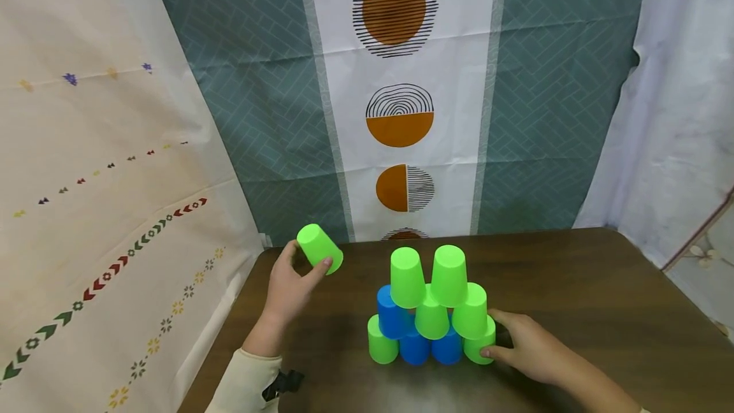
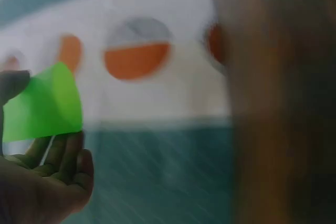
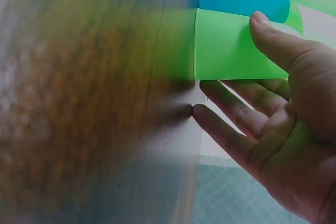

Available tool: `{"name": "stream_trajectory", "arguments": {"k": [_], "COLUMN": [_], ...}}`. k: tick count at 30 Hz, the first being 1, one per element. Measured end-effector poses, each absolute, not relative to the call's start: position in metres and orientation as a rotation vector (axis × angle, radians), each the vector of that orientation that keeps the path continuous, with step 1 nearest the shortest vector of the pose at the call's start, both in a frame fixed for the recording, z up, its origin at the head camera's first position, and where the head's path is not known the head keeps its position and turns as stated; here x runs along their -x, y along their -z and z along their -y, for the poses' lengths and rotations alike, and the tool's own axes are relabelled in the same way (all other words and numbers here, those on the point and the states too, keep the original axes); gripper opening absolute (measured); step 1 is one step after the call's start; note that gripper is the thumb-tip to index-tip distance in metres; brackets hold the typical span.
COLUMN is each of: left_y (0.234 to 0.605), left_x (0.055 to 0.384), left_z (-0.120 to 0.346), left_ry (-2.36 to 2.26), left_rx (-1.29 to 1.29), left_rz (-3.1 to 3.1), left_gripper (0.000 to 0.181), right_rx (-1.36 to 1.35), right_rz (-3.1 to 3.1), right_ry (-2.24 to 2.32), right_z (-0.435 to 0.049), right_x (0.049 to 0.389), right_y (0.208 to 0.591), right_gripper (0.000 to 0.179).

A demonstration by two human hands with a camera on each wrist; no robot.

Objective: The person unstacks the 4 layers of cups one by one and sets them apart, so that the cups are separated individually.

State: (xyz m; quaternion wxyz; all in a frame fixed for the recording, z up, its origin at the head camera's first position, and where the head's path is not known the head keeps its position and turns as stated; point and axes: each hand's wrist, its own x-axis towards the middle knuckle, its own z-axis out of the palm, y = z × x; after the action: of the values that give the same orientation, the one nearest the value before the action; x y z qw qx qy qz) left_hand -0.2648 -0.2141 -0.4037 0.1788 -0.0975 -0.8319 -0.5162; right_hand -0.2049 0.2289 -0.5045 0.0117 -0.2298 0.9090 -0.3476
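Note:
My left hand (image 1: 289, 289) grips a tilted green cup (image 1: 320, 249) between thumb and fingers, raised left of the stack. In the left wrist view this green cup (image 2: 42, 106) lies against the fingertips, with the thumb on its other side. Green and blue upside-down cups form a stacked pyramid on the table. Two green cups, one being this upper cup (image 1: 450, 275), stand side by side at its top. My right hand (image 1: 530, 346) holds the bottom-right green cup (image 1: 480, 341), thumb in front and fingers behind. The right wrist view shows the thumb over that cup (image 3: 231, 51).
The dark wooden table (image 1: 573, 285) extends around the pyramid. A patterned curtain (image 1: 275, 81) hangs behind its far edge, and pale cloths (image 1: 115, 164) hang at the left and right. A blue cup (image 1: 392, 314) sits at the left of the middle row.

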Motion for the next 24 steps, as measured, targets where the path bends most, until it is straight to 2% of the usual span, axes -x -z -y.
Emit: {"name": "stream_trajectory", "arguments": {"k": [4,10,24], "left_y": [0.436,0.471,0.503], "left_x": [0.277,0.297,0.321], "left_z": [0.24,0.269,0.292], "left_ry": [1.34,1.178,1.085], "left_rx": [0.112,0.007,-0.092], "left_rz": [2.543,2.711,2.813], "left_gripper": [0.06,0.067,0.073], "right_rx": [0.717,0.709,0.687], "right_rz": [-2.83,-2.803,-2.785], "right_ry": [1.091,1.107,1.109], "right_z": [-0.23,-0.229,-0.229], "right_x": [0.205,0.206,0.206], "right_y": [0.504,0.504,0.504], "right_gripper": [0.073,0.073,0.073]}}
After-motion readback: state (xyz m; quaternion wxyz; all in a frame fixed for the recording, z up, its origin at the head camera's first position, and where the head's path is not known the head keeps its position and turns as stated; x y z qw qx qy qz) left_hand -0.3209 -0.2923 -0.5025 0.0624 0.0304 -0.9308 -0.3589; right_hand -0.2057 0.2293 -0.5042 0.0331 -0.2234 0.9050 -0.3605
